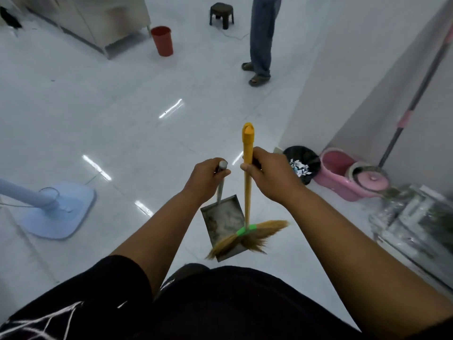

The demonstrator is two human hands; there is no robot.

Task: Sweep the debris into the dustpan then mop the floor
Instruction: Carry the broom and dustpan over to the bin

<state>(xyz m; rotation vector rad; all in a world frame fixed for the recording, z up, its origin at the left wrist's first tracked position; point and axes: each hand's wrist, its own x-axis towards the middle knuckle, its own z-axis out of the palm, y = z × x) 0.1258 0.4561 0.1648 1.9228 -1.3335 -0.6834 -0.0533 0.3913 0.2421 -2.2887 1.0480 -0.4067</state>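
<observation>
My left hand (pixel 205 179) grips the grey handle of a metal dustpan (pixel 221 224), which hangs low in front of me with dusty grey residue in its tray. My right hand (pixel 270 175) is closed around the yellow handle of a straw broom (pixel 248 190); its bristles (pixel 250 238), bound with green tape, lie across the pan's lower part. A black-lined bin (pixel 302 163) holding torn paper scraps stands just right of my right hand. A pink mop bucket (pixel 353 177) sits by the wall, with the mop pole (pixel 414 104) leaning up from it.
A blue fan base (pixel 61 212) stands on the white tiled floor at left. A person in jeans and sandals (pixel 261 45) stands ahead. A red bucket (pixel 162 41) and a dark stool (pixel 221 14) lie further back beside a cabinet (pixel 103 18). Clear containers (pixel 414 217) sit at right.
</observation>
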